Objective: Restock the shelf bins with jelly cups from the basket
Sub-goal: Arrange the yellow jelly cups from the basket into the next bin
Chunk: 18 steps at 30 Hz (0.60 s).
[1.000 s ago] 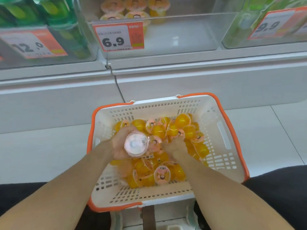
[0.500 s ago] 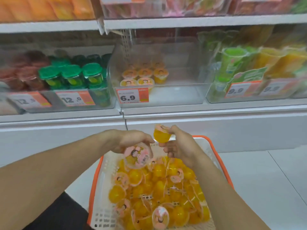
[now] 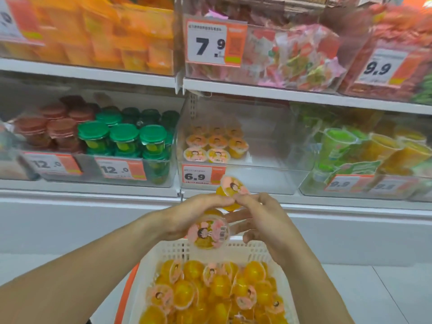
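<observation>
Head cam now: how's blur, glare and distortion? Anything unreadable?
Head view: motion blur smears the top-right packets and far-left tag; the 7.9 tag and 6.9 tag read fine. Both hands and their jelly cups are fairly sharp. Soft glare hazes the clear bin. Wide-angle bend bows the shelf edge. Lighting even, no hard shadows.

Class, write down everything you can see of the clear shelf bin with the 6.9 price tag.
The clear bin looks like transparent plastic and sits on the middle shelf, between the green-lidded cups' bin and a bin tagged 9.9. A 6.9 price tag is fixed at its front left. Orange jelly cups cluster at its left; the rest is bare. No hands touch it.
</observation>
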Each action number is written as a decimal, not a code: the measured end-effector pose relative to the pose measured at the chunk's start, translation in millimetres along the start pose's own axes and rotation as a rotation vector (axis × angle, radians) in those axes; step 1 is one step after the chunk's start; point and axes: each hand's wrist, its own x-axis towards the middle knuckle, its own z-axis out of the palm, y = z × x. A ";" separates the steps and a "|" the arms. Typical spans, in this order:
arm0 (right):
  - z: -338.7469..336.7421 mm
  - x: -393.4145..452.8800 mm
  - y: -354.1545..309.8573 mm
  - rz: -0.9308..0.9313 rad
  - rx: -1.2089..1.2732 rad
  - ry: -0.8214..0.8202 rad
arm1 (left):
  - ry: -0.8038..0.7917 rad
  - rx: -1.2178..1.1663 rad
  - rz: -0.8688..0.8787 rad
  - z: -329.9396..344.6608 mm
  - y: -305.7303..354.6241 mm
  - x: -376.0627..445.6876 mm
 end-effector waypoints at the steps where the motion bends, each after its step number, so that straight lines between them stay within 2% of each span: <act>1: 2.7 0.0 -2.6 -0.010 -0.046 0.012 | 0.011 0.002 0.014 -0.7 4.2 -1.0; 2: 4.6 0.2 -5.0 -0.028 -0.096 0.019 | -0.015 0.016 0.046 -3.4 8.3 -1.7; 4: 4.1 2.3 -8.9 -0.080 -0.196 0.031 | 0.040 0.076 0.089 -7.3 13.7 -1.2; 7: -7.7 5.9 -19.4 -0.170 -0.267 0.064 | 0.057 0.115 0.082 -14.2 13.8 2.3; 12: -18.5 12.8 -45.5 -0.218 -0.352 -0.064 | -0.024 -0.003 0.058 -13.2 24.1 -2.5; 15: -27.3 29.0 -62.0 -0.187 -0.319 0.025 | 0.013 -0.102 0.100 -10.2 28.7 0.7; 18: -38.6 61.3 -79.9 -0.148 -0.296 0.175 | 0.072 -0.123 0.044 -13.2 27.9 2.7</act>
